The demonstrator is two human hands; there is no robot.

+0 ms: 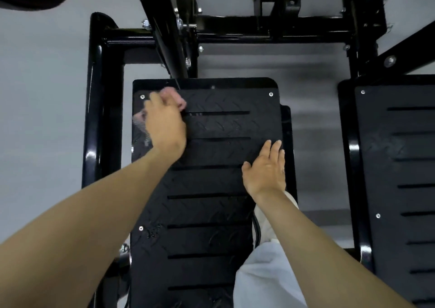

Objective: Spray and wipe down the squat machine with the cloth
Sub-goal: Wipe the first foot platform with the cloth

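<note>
Squat machine [94,110]: black gloss tube frame with cross-members and silver bolts, standing on a pale grey floor [42,95].

Near footplate [211,183]: black tread-pattern plate with horizontal slots, set in the centre of the view with the frame tube along its left side.

Second footplate [400,166]: same pattern, to the right, apart from the first, partly cut off by the picture edge.

Trouser leg [263,279]: pale fabric at the near right corner of the near footplate.

Left hand [164,124]: at the plate's far left corner, fingers curled round the cloth, pressing it to the surface; blurred.

Right hand [264,168]: laid flat, fingers straight, on the plate's right edge, holding nothing.

Cloth [173,94]: pink, bunched under the left fingers, beside a corner screw [142,96].
</note>
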